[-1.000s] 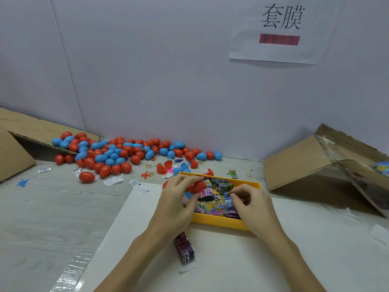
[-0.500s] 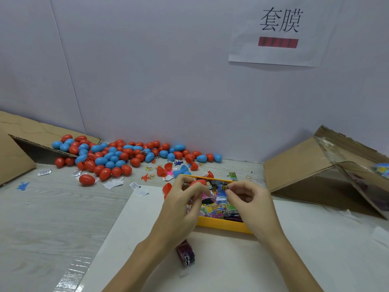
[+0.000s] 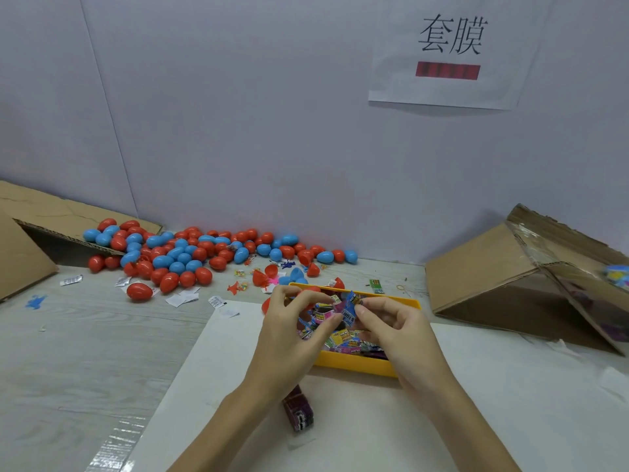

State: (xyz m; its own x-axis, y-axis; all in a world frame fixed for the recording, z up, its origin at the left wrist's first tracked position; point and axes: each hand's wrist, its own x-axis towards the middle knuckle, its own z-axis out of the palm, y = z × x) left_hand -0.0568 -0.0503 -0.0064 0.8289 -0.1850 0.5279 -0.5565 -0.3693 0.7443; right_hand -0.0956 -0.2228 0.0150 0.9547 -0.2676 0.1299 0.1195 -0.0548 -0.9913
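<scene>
Above the yellow tray (image 3: 357, 364), both hands come up: our right hand (image 3: 398, 335) now pinches a blue wrapper (image 3: 349, 310), our left hand (image 3: 292, 335) grips the red egg (image 3: 311, 299) beside it. Sleeving looks next.

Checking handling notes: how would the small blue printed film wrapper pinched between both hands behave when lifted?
The small blue printed film wrapper is probably floppy: it looks creased between the left hand and right hand. Likely very light, since fingertips alone hold it. Flat and thin, so it should not roll.
</scene>
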